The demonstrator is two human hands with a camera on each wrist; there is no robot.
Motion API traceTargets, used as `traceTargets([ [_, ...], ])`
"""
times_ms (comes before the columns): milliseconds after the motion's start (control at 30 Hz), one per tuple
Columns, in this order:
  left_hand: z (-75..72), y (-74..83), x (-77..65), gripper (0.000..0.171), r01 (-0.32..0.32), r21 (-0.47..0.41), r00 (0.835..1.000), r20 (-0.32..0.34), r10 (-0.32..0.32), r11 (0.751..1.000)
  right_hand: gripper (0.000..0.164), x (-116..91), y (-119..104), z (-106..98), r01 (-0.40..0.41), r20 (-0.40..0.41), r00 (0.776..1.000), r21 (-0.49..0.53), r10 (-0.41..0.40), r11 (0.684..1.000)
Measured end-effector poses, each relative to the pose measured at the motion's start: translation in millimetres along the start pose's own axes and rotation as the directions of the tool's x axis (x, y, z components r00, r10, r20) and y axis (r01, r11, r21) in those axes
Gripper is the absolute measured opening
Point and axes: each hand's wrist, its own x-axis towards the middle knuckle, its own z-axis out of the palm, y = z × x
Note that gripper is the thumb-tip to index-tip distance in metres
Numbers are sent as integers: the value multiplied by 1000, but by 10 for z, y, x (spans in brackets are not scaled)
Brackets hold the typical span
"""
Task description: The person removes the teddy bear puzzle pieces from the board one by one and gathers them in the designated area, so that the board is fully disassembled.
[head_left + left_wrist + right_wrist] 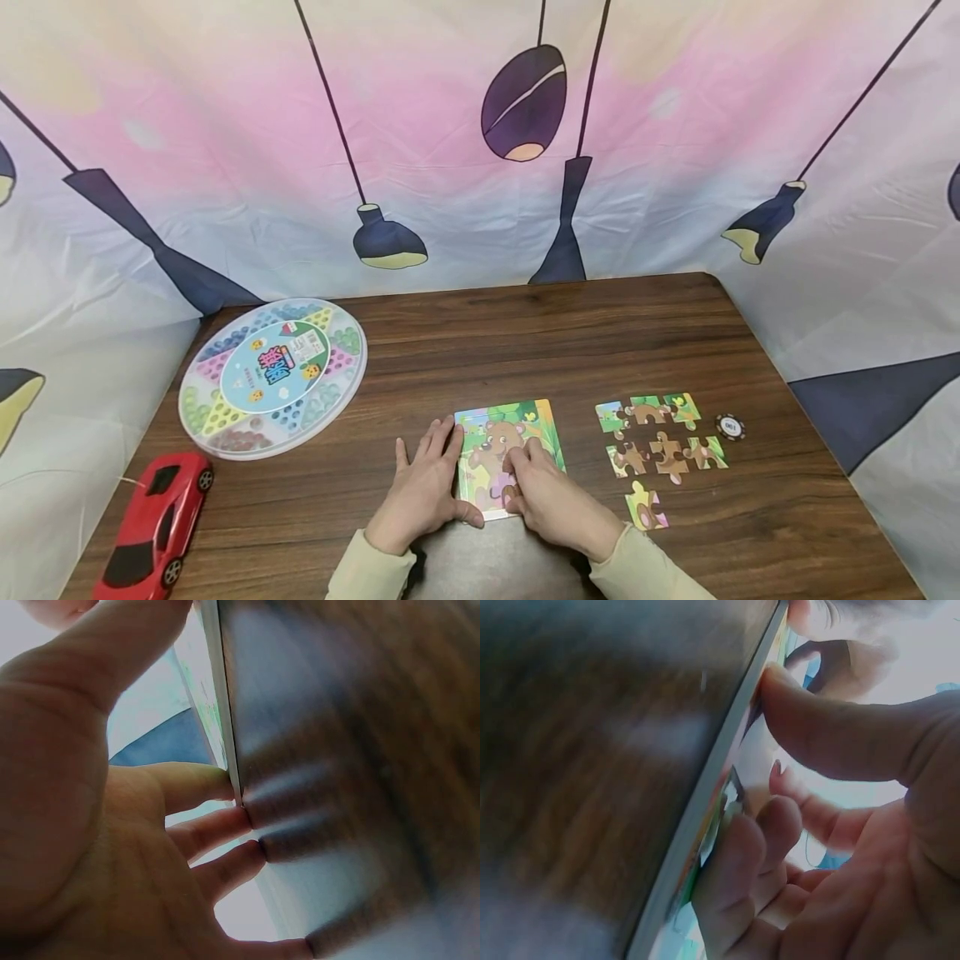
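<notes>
A bear jigsaw puzzle in a thin frame lies flat on the table before me. My left hand rests at its left side, fingers spread along the edge and thumb at the near corner. In the left wrist view, fingertips touch down along the frame's side. Over the lower right of the picture, my right hand has its fingers curled in. Between its thumb and fingers, the right wrist view has a puzzle piece tipped up from the frame; the fingers partly hide it.
Several loose puzzle pieces lie right of the puzzle, with a black-and-white 100 chip beside them. A round Chinese checkers set sits at the back left, and a red toy car at the front left. A printed curtain hangs behind the table.
</notes>
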Motion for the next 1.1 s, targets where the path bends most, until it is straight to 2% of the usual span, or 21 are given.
traceTargets([
  [100,0,1,-1,126,1,-3,1000,1,-1,1000,26,4,-2,-13,-17,4,1000,28,16,999],
  [167,0,2,-3,126,1,-5,1000,3,-1,1000,27,2,-12,-10,-26,-8,1000,-3,26,1000],
  [267,-2,6,-6,125,1,-8,1000,4,-1,1000,27,-18,-52,2,-44,-49,998,-94,40,995],
  [367,-8,9,-9,125,2,-8,1000,7,-1,1000,25,-39,-93,20,-53,-108,994,-209,31,976],
  [467,-14,11,-10,125,4,-7,1000,9,-4,1000,25,-48,-113,33,-46,-164,986,-308,-6,950],
  [567,-14,11,-10,125,2,-6,1000,8,-2,1000,25,-56,-119,33,-30,-197,979,-357,-44,934],
  [800,-8,8,-5,126,3,-1,1000,9,-3,1000,19,-79,-107,-17,6,-193,979,-307,-69,952],
  [967,-8,7,0,126,6,9,1000,17,-6,1000,15,-86,-86,-68,29,-172,981,-318,-88,948],
  [1100,-9,9,1,126,7,10,1000,25,-7,1000,13,-91,-62,-99,55,-167,981,-264,-102,963],
])
